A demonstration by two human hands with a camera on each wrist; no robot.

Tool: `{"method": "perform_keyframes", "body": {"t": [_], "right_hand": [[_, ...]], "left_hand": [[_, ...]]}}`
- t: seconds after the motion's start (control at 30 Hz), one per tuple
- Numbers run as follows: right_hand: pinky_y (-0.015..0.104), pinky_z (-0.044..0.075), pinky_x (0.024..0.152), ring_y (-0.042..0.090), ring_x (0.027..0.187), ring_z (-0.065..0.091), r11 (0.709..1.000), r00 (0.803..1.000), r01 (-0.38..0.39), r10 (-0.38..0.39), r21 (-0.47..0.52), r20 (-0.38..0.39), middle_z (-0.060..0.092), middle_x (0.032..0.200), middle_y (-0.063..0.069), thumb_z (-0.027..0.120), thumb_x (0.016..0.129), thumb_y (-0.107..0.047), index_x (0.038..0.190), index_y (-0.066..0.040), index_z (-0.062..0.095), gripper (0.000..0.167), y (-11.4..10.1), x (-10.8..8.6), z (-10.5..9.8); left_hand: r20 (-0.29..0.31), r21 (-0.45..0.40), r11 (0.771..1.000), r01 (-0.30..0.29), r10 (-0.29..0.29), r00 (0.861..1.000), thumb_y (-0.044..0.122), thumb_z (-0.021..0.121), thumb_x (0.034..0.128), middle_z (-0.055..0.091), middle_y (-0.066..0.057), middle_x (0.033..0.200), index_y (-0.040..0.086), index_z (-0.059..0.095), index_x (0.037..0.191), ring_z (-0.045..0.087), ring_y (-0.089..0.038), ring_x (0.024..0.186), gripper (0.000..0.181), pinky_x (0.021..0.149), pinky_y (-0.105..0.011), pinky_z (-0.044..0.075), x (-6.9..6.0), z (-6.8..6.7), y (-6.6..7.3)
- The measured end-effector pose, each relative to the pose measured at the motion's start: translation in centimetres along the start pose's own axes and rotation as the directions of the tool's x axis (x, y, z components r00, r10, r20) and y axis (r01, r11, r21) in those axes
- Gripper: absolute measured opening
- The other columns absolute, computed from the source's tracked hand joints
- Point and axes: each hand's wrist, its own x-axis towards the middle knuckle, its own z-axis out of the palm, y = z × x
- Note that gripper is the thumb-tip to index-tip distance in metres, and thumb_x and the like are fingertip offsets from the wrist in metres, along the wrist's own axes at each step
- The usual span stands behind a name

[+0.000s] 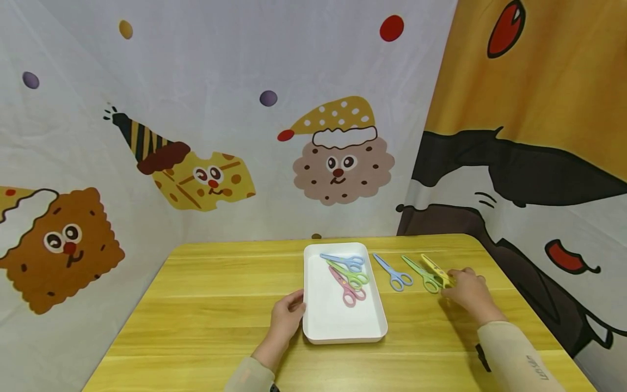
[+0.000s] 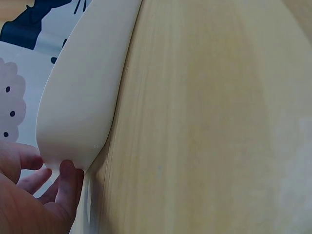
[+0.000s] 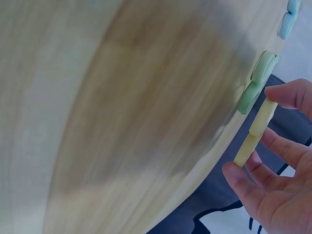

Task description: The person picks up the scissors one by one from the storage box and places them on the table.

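Note:
A white tray [image 1: 338, 321] holds blue scissors [image 1: 338, 257], green scissors [image 1: 361, 279] and pink scissors [image 1: 350, 296], overlapping with their handles to the right. My left hand [image 1: 286, 314] grips the tray's left edge, fingertips against its outer wall [image 2: 83, 97]. At the right, my right hand [image 1: 470, 294] holds yellow scissors [image 1: 433, 265] by the handles, thumb and fingers pinching the loops [image 3: 256, 131], as the right wrist view shows. The yellow handles look raised off the table there. Left of them lie another green pair of scissors [image 1: 416, 267] and another blue pair [image 1: 387, 267].
The wooden table [image 1: 206, 305] stretches on both sides of the tray, its far edge against a printed cloth [image 1: 220, 81] with cartoon food figures. More cloth hangs beyond the table's right edge.

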Motion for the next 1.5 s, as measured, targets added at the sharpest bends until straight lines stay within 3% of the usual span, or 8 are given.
{"method": "perform_keyframes", "body": {"t": [0.4, 0.7, 1.1, 1.5], "right_hand": [[0.056, 0.040, 0.072, 0.057, 0.091, 0.042, 1.000, 1.000, -0.018, 0.018, 0.002, -0.004, 0.042, 0.118, 0.042, 0.070, 0.076, -0.025, 0.124, 0.012, 0.051, 0.064, 0.4, 0.1, -0.6], [0.060, 0.038, 0.076, 0.062, 0.097, 0.039, 0.999, 0.999, -0.039, 0.039, 0.006, 0.004, 0.039, 0.121, 0.045, 0.069, 0.076, -0.025, 0.125, 0.013, 0.050, 0.065, 1.9, 0.6, -0.3], [0.057, 0.036, 0.077, 0.055, 0.096, 0.043, 0.998, 0.998, -0.060, 0.060, -0.020, 0.004, 0.046, 0.114, 0.042, 0.071, 0.076, -0.026, 0.122, 0.014, 0.050, 0.065, 2.9, 0.8, -0.2], [0.055, 0.036, 0.073, 0.058, 0.093, 0.042, 0.998, 0.998, -0.058, 0.058, -0.016, -0.011, 0.042, 0.115, 0.044, 0.073, 0.074, -0.022, 0.120, 0.014, 0.051, 0.062, 3.6, 1.2, -0.1]], "left_hand": [[-0.003, 0.013, 1.000, 0.006, -0.006, 1.000, -0.002, 0.060, 0.0872, 0.063, -0.023, 0.117, -0.006, 0.059, 0.122, 0.062, -0.031, 0.105, 0.035, 0.086, -0.033, 0.055, 0.0, -0.1, 0.2], [0.003, 0.015, 1.000, 0.001, -0.001, 1.000, -0.001, 0.060, 0.0876, 0.063, -0.022, 0.117, -0.005, 0.060, 0.122, 0.062, -0.031, 0.105, 0.035, 0.085, -0.031, 0.055, 0.1, -0.1, 0.3], [0.000, 0.019, 1.000, 0.008, -0.008, 1.000, -0.001, 0.060, 0.0878, 0.064, -0.021, 0.117, -0.004, 0.060, 0.122, 0.062, -0.030, 0.105, 0.034, 0.084, -0.031, 0.056, 0.1, 0.0, 0.2], [0.005, 0.017, 1.000, -0.001, 0.001, 1.000, -0.002, 0.060, 0.0878, 0.063, -0.022, 0.117, -0.006, 0.059, 0.122, 0.062, -0.031, 0.106, 0.035, 0.085, -0.030, 0.055, 0.0, 0.0, 0.1]]}}
